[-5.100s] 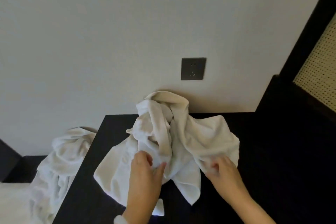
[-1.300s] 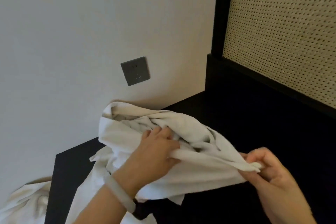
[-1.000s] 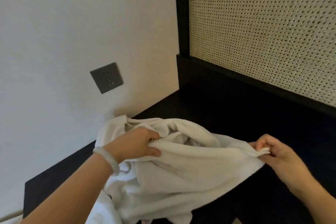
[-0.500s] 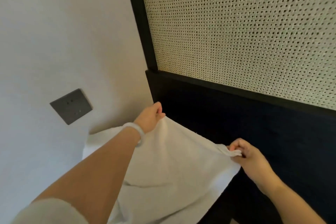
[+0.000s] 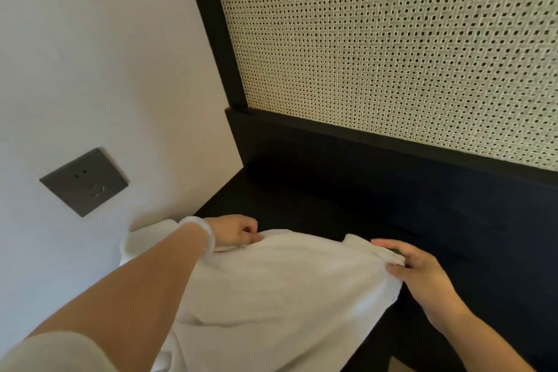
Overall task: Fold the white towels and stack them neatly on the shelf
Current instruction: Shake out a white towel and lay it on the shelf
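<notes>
The towel (image 5: 287, 290) lies spread on the dark desk (image 5: 302, 205), its far edge running left to right between the two corners and dipping a little toward the right. The rest of the cloth lies from that edge back toward the person and runs out of the bottom of the view, so its full length, and which axis is the long one, cannot be told

The left grip (image 5: 234, 234) has its fingers curled, pinching the far left corner down near the desk. The right grip (image 5: 419, 269) pinches the far right corner between thumb and fingers, with that corner bunched up slightly. Each grip is at its own corner, neither nearer the cloth than the other, and all the loose cloth lies on the person's side of both

I judge the towel is being laid flat for a first fold; the move would then carry the held edge toward the person, both grips level

Beyond the desk, a cane panel (image 5: 392, 54) stands behind and a socket (image 5: 84, 181) sits on the wall (image 5: 105, 54) to the left
</notes>
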Demonstrator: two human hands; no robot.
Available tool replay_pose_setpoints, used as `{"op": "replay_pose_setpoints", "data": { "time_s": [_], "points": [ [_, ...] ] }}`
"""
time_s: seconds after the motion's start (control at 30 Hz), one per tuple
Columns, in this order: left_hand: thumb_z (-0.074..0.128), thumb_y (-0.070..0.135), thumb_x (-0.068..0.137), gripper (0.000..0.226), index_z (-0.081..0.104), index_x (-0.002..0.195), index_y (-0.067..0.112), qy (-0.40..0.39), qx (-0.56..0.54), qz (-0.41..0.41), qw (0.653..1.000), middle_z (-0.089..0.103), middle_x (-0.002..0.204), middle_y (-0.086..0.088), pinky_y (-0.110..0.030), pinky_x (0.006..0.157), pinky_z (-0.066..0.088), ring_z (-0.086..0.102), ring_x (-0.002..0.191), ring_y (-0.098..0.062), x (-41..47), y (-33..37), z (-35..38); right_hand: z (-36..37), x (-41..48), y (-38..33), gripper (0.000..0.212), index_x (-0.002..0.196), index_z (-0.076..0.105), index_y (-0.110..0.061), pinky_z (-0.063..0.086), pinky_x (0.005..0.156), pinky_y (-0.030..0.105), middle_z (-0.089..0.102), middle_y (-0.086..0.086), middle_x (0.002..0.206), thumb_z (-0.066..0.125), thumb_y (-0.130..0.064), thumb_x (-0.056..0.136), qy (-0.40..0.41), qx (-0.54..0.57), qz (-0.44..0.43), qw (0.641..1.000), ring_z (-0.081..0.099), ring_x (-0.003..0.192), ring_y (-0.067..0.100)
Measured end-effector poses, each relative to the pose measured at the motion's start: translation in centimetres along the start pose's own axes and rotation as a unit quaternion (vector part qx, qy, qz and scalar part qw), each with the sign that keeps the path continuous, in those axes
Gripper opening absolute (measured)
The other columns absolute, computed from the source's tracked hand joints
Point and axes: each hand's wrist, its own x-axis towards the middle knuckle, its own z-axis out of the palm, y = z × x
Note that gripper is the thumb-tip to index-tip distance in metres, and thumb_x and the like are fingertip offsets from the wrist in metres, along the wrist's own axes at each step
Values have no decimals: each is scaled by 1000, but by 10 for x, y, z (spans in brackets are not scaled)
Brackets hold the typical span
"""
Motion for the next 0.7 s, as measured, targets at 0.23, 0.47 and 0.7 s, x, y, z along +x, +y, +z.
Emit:
{"op": "replay_pose_setpoints", "data": {
  "time_s": [0.23, 0.47, 0.7],
  "points": [
    [68, 64, 70, 43, 51, 67, 25, 49, -25, 79, 995, 46, 72, 2, -30, 69, 38, 43, 69, -14, -12, -17, -25, 3, 6, 4, 47, 102, 74, -31, 44, 77, 30, 65, -7, 113, 52, 9, 91, 4, 4, -14, 1000, 56, 106, 13],
    [56, 63, 84, 47, 46, 73, 18, 126, 89, 84, 984, 46, 74, 10, -14, 63, 35, 42, 67, -3, -78, -26, -59, 4, 3, -48, 33, 94, 74, -26, 49, 79, 33, 72, -5, 97, 57, 2, 92, 15, 3, -103, 995, 64, 99, 17],
    [25, 79, 86, 57, 37, 63, 28, 501, 239, 53, 830, 44, 62, 9, -33, 55, 47, 49, 55, -8, -254, -41, -133, 59, 11, -209, 33, 80, 74, -29, 46, 77, 30, 74, -8, 86, 66, 3, 86, -39, 6, -295, 955, 65, 93, 17]
  ]
}}
